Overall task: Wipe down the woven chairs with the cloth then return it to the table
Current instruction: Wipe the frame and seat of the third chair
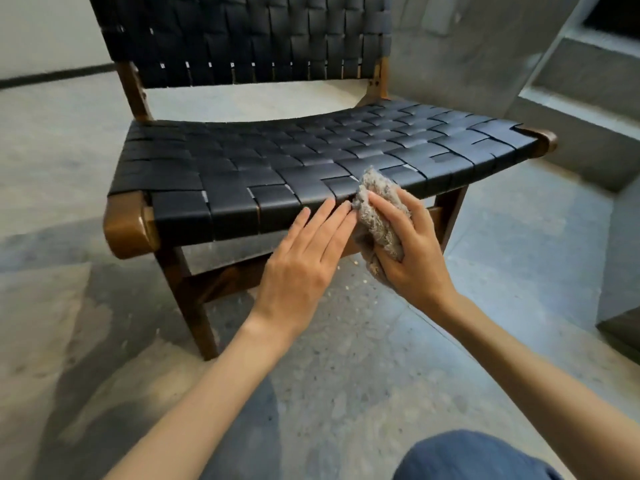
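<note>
1. Head view: I see the right hand (412, 251) curled round the bunched grey cloth (377, 209), pressing it onto the front edge of the woven chair (311, 157) seat. I judge this is to scrub where the straps wrap over.
2. The left hand (304, 258) rests on that same edge, just left of the cloth, fingers straight and together, probably steadying the chair.
3. Leftward along the front edge, the straps run uncovered to the wooden corner (126, 230). The seat behind the edge lies open for strokes. I see no table.

Fuzzy cloth (379, 206), perhaps leather chair (311, 161) straps
</note>
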{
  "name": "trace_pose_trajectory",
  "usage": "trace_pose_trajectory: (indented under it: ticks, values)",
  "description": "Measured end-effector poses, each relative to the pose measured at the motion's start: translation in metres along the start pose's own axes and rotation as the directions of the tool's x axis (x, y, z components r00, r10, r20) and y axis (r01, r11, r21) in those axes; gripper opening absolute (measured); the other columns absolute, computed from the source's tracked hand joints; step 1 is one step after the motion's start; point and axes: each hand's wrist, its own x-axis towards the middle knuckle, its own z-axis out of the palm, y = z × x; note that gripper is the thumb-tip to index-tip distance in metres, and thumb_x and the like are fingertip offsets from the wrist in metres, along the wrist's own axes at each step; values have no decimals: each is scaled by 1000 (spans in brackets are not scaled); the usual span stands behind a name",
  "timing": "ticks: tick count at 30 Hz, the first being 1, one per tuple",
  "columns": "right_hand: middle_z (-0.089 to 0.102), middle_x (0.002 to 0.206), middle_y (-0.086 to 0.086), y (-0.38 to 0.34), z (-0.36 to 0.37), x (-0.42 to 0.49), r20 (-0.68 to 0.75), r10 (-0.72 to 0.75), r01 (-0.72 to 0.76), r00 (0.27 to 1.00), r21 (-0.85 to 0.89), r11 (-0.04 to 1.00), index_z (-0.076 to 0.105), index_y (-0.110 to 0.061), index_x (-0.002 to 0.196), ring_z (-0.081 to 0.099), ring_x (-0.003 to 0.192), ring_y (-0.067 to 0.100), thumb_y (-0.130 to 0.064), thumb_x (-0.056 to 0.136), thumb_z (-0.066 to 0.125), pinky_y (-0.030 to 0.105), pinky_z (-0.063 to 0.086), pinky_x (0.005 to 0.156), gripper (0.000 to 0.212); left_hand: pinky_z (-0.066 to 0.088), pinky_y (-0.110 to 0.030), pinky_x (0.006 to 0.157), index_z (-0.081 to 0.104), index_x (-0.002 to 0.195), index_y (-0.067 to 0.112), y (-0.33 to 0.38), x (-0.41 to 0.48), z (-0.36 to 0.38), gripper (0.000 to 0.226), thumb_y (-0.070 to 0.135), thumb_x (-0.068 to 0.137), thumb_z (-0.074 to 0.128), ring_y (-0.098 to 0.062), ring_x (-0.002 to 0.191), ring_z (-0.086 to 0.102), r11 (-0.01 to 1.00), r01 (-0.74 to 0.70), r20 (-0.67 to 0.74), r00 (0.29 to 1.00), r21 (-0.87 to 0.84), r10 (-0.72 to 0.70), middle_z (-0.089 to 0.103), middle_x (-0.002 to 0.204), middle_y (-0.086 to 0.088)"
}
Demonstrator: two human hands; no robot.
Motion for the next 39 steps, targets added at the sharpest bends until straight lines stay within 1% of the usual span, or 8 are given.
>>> trace_pose_trajectory:
  ticks: [8,13,16,22,28,31,35,39]
  values:
    - [22,125,6,-53,43,-44,318,-67,3,946,199,980,23,-27,117,30,122,26,-35,75,72,37,42,99,65,47,-34,87,59,116,8,-10,-74,-2,48,46,95,37,-21,101,51,830,390,251,917,-398,-311,61,110,-5]
    - [15,118,-18,-75,73,-40,571,-59,-62,819,189,980,15,-45,115,31,120,16,-56,65,79,27,38,100,82,41,-21,85,59,107,15,-34,-107,2,19,24,90,60,-16,101,54,496,617,341,770,-611,-539,59,102,4]
    - [29,123,-13,-78,88,-34,646,-38,-136,762,218,967,19,-43,120,40,115,4,-51,67,80,19,43,96,81,43,-29,82,63,107,9,-53,-126,-1,25,25,88,65,-21,96,54,498,660,310,727,-563,-613,60,96,1]
    - [51,110,-20,-89,120,-29,662,-95,-27,744,172,985,52,-32,121,48,94,-11,-37,78,75,0,39,76,49,36,-14,65,60,103,16,-83,-171,-8,30,39,84,62,-4,73,54,479,670,379,729,-567,-570,60,85,6]
    - [56,98,-12,-90,136,-33,515,-60,-3,855,119,993,66,-21,99,52,90,4,-27,82,74,22,45,73,20,38,-7,68,52,123,18,-114,-214,-2,49,43,82,62,-7,93,57,320,811,479,556,-489,-679,57,105,13]
    - [51,91,-11,-83,141,-38,377,119,-173,919,111,979,65,-21,91,48,81,1,-29,80,75,14,37,67,18,40,-6,72,35,141,22,-128,-236,-3,58,26,90,61,-4,93,57,210,813,415,477,-543,-774,51,112,19]
    - [47,61,-13,-76,146,-46,343,248,-333,906,217,917,57,-24,84,46,51,0,-28,87,69,14,33,46,13,37,-9,78,50,121,37,-138,-253,-4,39,7,97,46,-13,100,54,370,782,392,587,-502,-708,55,126,9]
    - [67,82,-9,-79,150,-49,471,191,-400,861,395,827,61,-32,90,59,69,1,-5,95,52,13,44,61,29,29,-9,91,60,106,31,-129,-260,7,40,-1,97,39,-11,105,41,369,814,457,564,-449,-688,52,117,-9]
